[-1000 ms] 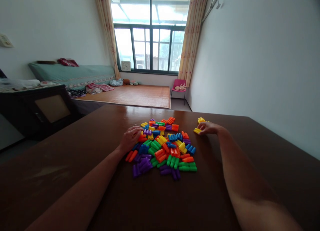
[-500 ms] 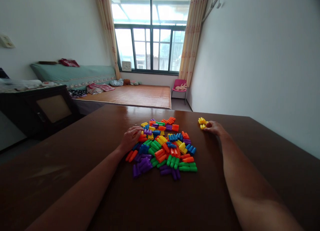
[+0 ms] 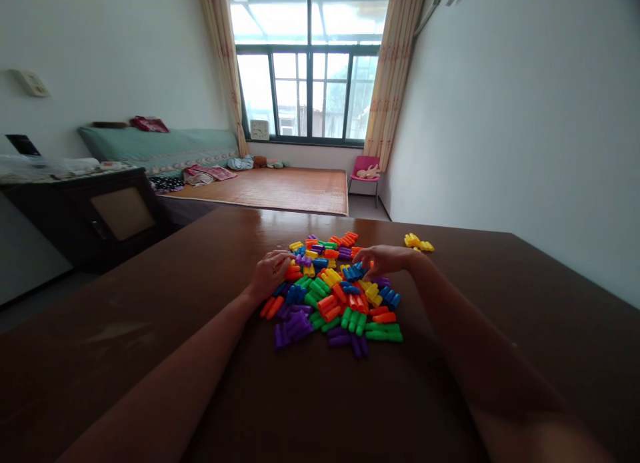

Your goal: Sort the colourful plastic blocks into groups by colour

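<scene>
A pile of plastic building pieces shaped like joined tubes (image 3: 327, 307), in orange, green, blue, purple and yellow, lies on the brown table. At the pile's left edge rests my left hand (image 3: 271, 274), its fingers loosely bent beside purple and orange pieces, with no piece visibly held. Over the pile's right side reaches my right hand (image 3: 386, 258), fingers and thumb apart above blue pieces (image 3: 354, 271). Whether its fingertips touch them is hard to tell. Apart from the pile, a small group of yellow pieces (image 3: 419, 242) lies at the far right.
The glossy table (image 3: 320, 396) extends around the pile. Beyond its far edge stands a bed with a woven mat (image 3: 295, 189). A dark cabinet (image 3: 115, 209) is on the left, and a pink chair (image 3: 367, 164) stands near the right wall.
My right hand has let go of the yellow pieces at the far right and moved left over the pile. The left hand stays at the pile's edge. The view has shifted slightly.
</scene>
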A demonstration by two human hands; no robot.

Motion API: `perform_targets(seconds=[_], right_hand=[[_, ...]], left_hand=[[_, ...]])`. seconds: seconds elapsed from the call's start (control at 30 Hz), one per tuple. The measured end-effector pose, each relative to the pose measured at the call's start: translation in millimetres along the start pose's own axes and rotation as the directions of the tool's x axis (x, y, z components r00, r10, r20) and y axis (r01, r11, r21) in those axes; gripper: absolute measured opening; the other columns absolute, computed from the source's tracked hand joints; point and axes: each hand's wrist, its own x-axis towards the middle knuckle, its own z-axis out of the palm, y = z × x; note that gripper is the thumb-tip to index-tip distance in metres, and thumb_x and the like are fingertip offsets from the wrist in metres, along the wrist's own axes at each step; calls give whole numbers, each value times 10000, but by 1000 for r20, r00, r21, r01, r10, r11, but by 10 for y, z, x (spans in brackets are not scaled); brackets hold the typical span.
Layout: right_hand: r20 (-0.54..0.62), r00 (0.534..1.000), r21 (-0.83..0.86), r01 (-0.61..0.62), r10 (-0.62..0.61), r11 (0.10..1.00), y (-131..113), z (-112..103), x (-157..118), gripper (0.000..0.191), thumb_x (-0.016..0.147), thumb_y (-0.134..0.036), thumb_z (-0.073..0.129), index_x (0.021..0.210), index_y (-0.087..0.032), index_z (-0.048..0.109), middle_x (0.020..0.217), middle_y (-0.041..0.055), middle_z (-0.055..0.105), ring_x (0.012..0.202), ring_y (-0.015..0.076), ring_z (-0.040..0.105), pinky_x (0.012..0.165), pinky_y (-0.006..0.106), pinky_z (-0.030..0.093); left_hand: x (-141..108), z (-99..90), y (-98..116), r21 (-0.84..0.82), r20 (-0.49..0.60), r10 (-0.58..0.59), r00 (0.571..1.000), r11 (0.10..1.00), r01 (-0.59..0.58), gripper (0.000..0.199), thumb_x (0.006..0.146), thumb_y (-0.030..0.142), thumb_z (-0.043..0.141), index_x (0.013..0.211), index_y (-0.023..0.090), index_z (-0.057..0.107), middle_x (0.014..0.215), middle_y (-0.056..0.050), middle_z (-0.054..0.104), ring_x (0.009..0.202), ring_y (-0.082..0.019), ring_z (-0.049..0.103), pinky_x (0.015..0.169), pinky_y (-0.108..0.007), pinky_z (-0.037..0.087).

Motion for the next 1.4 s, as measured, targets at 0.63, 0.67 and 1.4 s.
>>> perform_targets(seconds=[0.63,0.67,1.4], right_hand=[[-367,852,25,410,-373,912,-565,377,258,272,806,-388,645,998,-204,699,949,40,681,831,155,605,757,276,484],[-301,859,-8,433,-415,901,-602,405,263,290,785,-397,674,1013,-220,700,987,40,675,855,161,604,774,281,483],[-361,594,471,-549,719,690,1465,-394,-911,363,582,-414,809,776,-140,672,718,84,661,639,190,624,572,313,525]], left_hand=[[-7,-1,35,2,0,0,1000,1000,0,330,912,362,428,989,217,714,1075,-51,697,1074,-211,597,985,-373,461],[-9,-1,34,2,-1,1,1000,1000,-1,329,912,361,428,991,220,714,1076,-50,697,1076,-211,597,985,-372,461],[22,8,-60,6,-8,6,1000,1000,-6,356,905,431,438,991,232,720,1074,-50,702,1083,-228,600,980,-382,474]])
